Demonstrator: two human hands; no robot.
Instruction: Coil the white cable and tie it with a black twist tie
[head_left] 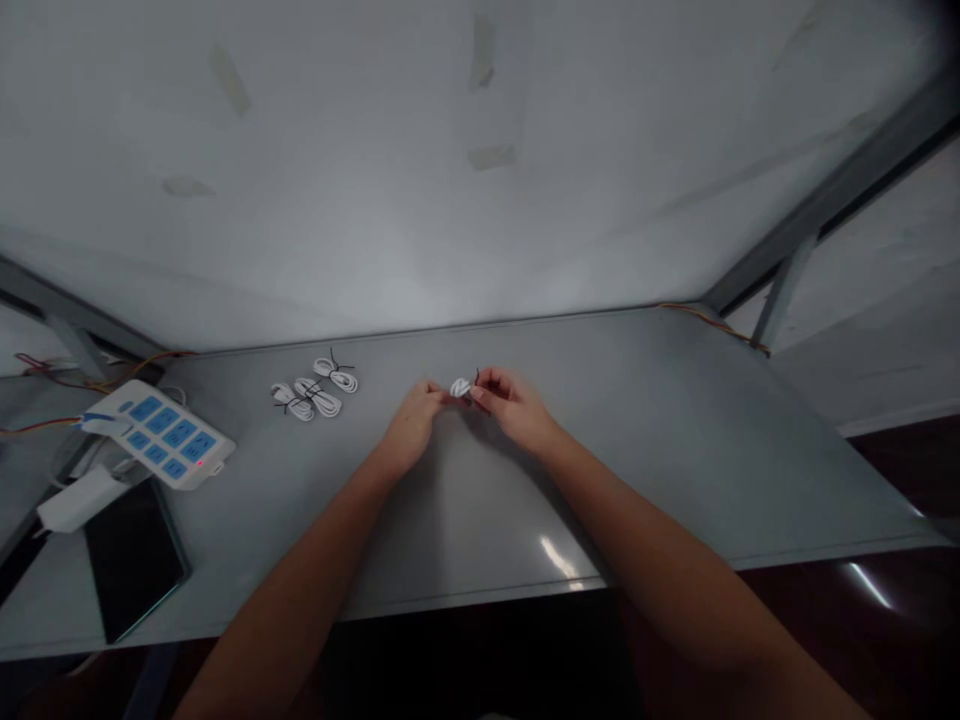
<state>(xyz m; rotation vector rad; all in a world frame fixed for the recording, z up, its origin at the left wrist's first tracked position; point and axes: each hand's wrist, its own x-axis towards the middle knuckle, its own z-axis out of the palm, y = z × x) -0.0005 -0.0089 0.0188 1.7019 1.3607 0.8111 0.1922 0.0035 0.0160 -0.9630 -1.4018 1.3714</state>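
- Nearest us, a dark phone (pixel 133 558) lies flat at the table's (pixel 675 440) near-left edge, a white adapter (pixel 79 498) just beside it.
- A little further left, a white power strip (pixel 161 433) with blue sockets shows a red light.
- Mid-table, both hands meet: our left hand (pixel 411 420) pinches one side of a small white coiled cable (pixel 460 387), our right hand (pixel 510 402) closes on the other, with a black tie's end poking up.
- We judge we're binding the coil; next comes twisting that tie snug without letting the loops spring loose.
- Beyond, to the left, three tied cable coils (pixel 315 388) lie near each other.
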